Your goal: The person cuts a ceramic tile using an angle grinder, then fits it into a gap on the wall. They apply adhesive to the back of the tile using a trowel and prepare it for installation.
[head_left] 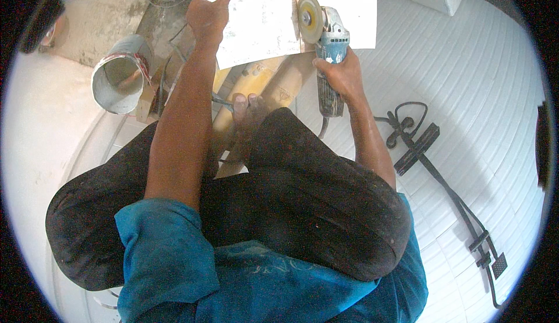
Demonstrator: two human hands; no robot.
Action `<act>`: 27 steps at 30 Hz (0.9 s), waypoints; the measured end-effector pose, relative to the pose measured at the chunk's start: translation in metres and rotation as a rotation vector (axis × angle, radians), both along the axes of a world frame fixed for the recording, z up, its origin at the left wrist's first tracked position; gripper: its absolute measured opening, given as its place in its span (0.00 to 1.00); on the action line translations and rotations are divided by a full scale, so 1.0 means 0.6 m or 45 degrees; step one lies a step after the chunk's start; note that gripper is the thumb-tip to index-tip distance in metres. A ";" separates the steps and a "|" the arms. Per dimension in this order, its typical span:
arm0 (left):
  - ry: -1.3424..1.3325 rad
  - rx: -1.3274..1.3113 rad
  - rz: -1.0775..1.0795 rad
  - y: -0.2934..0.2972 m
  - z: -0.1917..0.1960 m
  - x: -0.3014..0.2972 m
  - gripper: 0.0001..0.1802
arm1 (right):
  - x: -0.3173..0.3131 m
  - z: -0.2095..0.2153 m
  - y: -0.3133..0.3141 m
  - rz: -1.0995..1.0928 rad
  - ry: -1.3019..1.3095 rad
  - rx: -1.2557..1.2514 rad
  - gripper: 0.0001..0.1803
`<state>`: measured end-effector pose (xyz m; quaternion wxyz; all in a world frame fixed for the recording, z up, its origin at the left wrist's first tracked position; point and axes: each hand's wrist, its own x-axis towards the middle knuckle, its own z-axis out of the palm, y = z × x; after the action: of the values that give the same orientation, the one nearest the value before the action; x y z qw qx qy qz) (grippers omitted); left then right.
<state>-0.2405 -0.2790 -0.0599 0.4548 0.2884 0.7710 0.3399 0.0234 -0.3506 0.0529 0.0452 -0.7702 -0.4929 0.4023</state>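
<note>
A white, flat panel that looks like a tile [256, 20] lies in front of me at the top of the view, its upper part out of frame. My left hand [209, 17] grips its left edge, thumb on top and the other fingers hidden. A brownish, dusty line runs down the panel. Wrapped around the body of a blue and grey angle grinder [333, 52] is my right hand [342, 75]. The grinder's yellowish disc [310, 19] stands nearly upright over the panel beside that line; I cannot tell whether it touches or spins.
Left of my left forearm a dirty white bucket [99, 81] lies tilted, its mouth toward me. Yellow and brown cardboard [259, 75] is under the panel, near my bare foot [247, 113]. A black shower fixture [418, 148] is on the white ribbed surface at right. The grinder's cord [324, 128] hangs below it.
</note>
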 end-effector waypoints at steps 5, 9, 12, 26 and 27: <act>0.034 0.055 -0.009 -0.002 -0.002 0.000 0.39 | 0.001 -0.007 0.000 -0.004 -0.038 0.054 0.28; 0.009 0.026 -0.013 -0.004 0.003 0.001 0.39 | -0.005 -0.008 0.010 -0.006 -0.038 0.047 0.28; -0.050 -0.007 -0.052 -0.004 0.008 -0.001 0.39 | -0.012 -0.002 0.019 0.007 0.011 0.058 0.28; 0.042 0.075 -0.025 -0.004 -0.003 -0.001 0.38 | -0.002 -0.017 0.017 -0.006 -0.018 0.045 0.30; 0.028 0.024 -0.031 -0.004 -0.003 -0.002 0.38 | -0.004 -0.014 0.019 -0.002 0.005 0.048 0.30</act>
<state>-0.2414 -0.2811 -0.0619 0.4477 0.3056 0.7692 0.3383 0.0212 -0.3391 0.0442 0.0610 -0.7688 -0.4996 0.3944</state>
